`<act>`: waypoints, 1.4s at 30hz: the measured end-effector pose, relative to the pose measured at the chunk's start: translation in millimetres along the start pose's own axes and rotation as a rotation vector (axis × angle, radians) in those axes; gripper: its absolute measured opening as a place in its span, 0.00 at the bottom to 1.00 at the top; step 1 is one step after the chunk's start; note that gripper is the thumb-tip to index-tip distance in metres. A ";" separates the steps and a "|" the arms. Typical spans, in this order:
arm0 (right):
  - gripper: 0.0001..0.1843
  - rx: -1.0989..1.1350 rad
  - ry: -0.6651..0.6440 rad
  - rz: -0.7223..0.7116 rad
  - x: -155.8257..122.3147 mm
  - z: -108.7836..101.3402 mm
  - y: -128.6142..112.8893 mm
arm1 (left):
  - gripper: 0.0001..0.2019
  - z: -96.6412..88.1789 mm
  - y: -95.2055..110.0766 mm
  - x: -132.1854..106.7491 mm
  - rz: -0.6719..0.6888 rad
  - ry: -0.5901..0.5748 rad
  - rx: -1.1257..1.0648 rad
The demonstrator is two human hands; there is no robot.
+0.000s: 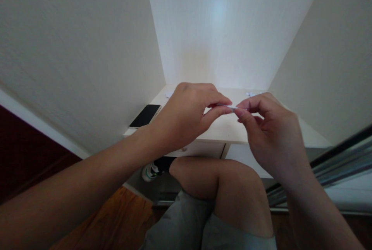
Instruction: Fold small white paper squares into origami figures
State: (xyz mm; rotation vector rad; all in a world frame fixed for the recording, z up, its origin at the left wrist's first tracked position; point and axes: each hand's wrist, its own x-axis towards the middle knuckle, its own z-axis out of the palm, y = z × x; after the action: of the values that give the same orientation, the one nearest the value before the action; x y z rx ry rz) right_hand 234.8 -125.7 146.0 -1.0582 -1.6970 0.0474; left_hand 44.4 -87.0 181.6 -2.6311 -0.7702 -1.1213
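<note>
My left hand (187, 112) and my right hand (269, 133) meet in the air above a small white desk (223, 130). Both pinch a thin white strip, probably folded paper (231, 107), between thumb and fingertips, one hand at each end. The strip lies nearly level between the two hands. Most of it is hidden inside the fingers.
A black phone (145, 115) lies at the desk's left edge. Small white scraps (168, 95) lie at the back of the desk. My bare knee (221, 180) is raised under the hands. Walls close in on three sides; a metal rail (337, 164) runs at the right.
</note>
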 end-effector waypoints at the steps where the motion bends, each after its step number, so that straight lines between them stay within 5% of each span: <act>1: 0.05 0.020 -0.010 0.010 0.9 0.0 2.6 | 0.09 1.8 -0.9 0.4 -0.003 0.008 0.005; 7: 0.05 0.096 -0.087 0.058 3.0 1.1 13.2 | 0.08 11.2 -4.3 0.2 -0.017 0.027 -0.007; 19: 0.07 -0.106 -0.085 -0.157 8.1 0.7 16.5 | 0.12 12.8 -9.2 1.0 0.023 -0.028 0.020; 26: 0.07 -0.103 -0.096 -0.146 9.5 -1.8 15.1 | 0.07 16.7 -11.7 -5.2 -0.057 0.067 -0.046; 35: 0.07 -0.173 -0.027 -0.222 5.1 -4.6 6.1 | 0.09 16.7 -10.5 -9.2 0.025 0.154 0.057; 42: 0.07 -0.162 -0.021 -0.242 2.7 -5.1 6.8 | 0.10 13.3 -10.0 -10.2 0.091 0.095 0.119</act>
State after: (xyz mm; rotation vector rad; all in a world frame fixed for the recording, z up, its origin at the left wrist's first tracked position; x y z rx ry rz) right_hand 242.9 -122.1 146.7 -0.9647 -1.8606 -0.2390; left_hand 41.5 -77.7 164.6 -2.4697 -0.6695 -1.1297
